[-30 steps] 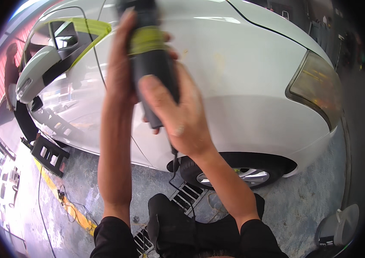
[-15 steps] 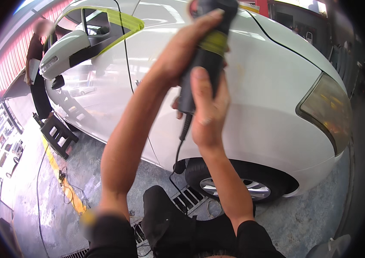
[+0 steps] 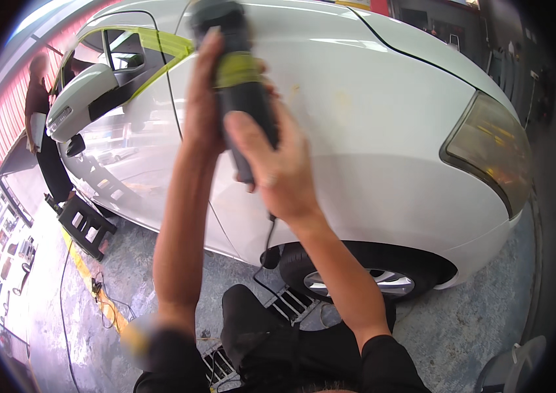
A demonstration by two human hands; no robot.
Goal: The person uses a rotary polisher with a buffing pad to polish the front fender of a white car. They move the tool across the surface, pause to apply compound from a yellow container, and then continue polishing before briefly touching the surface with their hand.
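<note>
A dark corded polisher (image 3: 249, 105) with a yellow-green band is held in both my hands against the white car's front fender (image 3: 370, 131). Its head end at the top is blurred, and I cannot see a pad. My left hand (image 3: 203, 105) grips the front part of the body near the band. Further down, my right hand (image 3: 281, 167) is wrapped around the rear of the handle, its thumb lying along the top. From the rear end a black cord (image 3: 269, 236) hangs toward the floor. Faint yellowish smudges show on the fender to the right of the tool.
The front wheel (image 3: 383, 278) and a floor grate (image 3: 291, 304) lie below my arms. At right is a cloudy headlight (image 3: 491, 154). Yellow-green tape (image 3: 170, 44) edges the window; the mirror (image 3: 85, 98) juts out. A person (image 3: 42, 124) stands beyond a black stool (image 3: 83, 223). Cables cross the floor.
Both my hands have carried the polisher leftward across the fender, toward the door seam. The view has shifted slightly, and my grip looks the same.
</note>
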